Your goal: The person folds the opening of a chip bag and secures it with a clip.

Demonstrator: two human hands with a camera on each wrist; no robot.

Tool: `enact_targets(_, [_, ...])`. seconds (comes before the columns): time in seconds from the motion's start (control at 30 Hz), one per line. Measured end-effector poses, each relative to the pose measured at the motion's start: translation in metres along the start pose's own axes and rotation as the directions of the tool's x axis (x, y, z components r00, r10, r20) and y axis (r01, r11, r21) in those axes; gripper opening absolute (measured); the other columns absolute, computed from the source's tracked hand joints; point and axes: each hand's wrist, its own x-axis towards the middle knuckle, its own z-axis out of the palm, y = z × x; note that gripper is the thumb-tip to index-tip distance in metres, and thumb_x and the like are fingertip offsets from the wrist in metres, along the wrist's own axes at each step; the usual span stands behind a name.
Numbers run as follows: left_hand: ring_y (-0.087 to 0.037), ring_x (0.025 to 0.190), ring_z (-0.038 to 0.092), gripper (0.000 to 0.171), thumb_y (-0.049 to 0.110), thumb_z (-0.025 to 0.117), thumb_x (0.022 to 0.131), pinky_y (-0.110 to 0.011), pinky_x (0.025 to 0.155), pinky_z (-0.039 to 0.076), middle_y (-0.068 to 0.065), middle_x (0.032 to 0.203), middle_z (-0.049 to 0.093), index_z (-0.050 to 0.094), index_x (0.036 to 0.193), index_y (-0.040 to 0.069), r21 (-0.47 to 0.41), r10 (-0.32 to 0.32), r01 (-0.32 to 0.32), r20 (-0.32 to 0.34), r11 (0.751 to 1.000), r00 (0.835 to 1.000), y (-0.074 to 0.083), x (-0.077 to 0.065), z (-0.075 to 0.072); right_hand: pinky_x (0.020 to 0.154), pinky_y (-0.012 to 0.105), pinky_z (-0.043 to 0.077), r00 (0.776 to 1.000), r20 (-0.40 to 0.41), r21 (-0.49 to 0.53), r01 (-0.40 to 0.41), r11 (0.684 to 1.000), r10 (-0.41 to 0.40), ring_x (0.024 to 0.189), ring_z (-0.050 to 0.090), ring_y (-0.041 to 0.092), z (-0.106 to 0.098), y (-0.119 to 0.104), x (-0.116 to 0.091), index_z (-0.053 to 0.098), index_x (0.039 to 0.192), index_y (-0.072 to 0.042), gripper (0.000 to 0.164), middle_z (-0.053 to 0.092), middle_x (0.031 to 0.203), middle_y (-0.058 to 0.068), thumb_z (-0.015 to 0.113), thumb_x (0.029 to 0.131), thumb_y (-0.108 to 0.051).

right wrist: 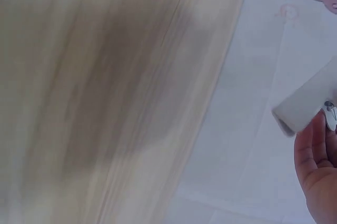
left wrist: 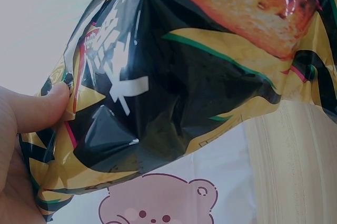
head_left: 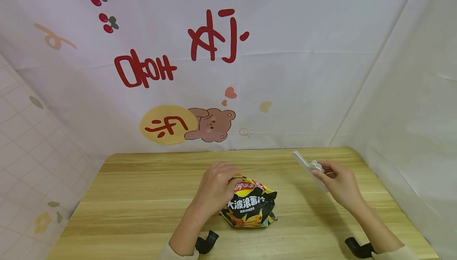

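Observation:
A black and yellow bag of potato chips with a red Lay's logo stands on the wooden table. My left hand grips it at its upper left edge. In the left wrist view the thumb presses on the crinkled front of the chip bag. To the right, my right hand pinches a long white bag clip with a scalloped handle, held tilted above the table. In the right wrist view the clip shows partly, with a small metal piece beside the fingers.
The wooden table ends at a white printed cloth behind it, with more cloth at both sides. Black curved pieces sit at both wrists.

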Motion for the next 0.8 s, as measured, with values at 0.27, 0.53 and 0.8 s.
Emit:
enact_targets(0.27, [-0.015, 0.094, 0.071, 0.014, 0.005, 0.086, 0.085, -0.037, 0.091, 0.057, 0.002, 0.096, 0.079, 0.082, 0.097, 0.011, 0.002, 0.0, 0.0, -0.002, 1.0, 1.0, 0.0, 0.0, 0.0, 0.06, 0.028, 0.06, 0.999, -0.019, 0.069, -0.033, 0.997, 0.035, 0.084, 0.068, 0.0, 0.007, -0.016, -0.013, 0.071, 0.123, 0.0, 0.031, 0.074, 0.105, 0.016, 0.076, 0.098, -0.018])
enact_targets(0.53, [-0.015, 0.093, 0.071, 0.014, 0.004, 0.086, 0.085, -0.036, 0.092, 0.057, 0.002, 0.095, 0.079, 0.082, 0.097, 0.011, 0.004, 0.008, -0.008, -0.006, 1.0, 1.0, -0.001, 0.0, 0.001, 0.06, 0.03, 0.059, 0.999, -0.027, 0.115, -0.027, 0.993, 0.03, 0.084, 0.068, 0.003, 0.015, -0.025, -0.023, 0.071, 0.122, -0.004, 0.026, 0.071, 0.103, 0.009, 0.073, 0.1, -0.016])
enact_targets(0.8, [-0.015, 0.094, 0.072, 0.015, 0.004, 0.086, 0.085, -0.037, 0.092, 0.057, 0.002, 0.096, 0.079, 0.082, 0.097, 0.011, -0.004, 0.006, -0.006, -0.004, 1.0, 1.0, -0.001, 0.0, 0.0, 0.063, 0.028, 0.058, 1.0, -0.023, 0.173, -0.011, 0.985, 0.015, 0.084, 0.069, 0.005, 0.02, -0.033, -0.03, 0.07, 0.122, -0.003, 0.022, 0.071, 0.105, 0.007, 0.071, 0.101, -0.009])
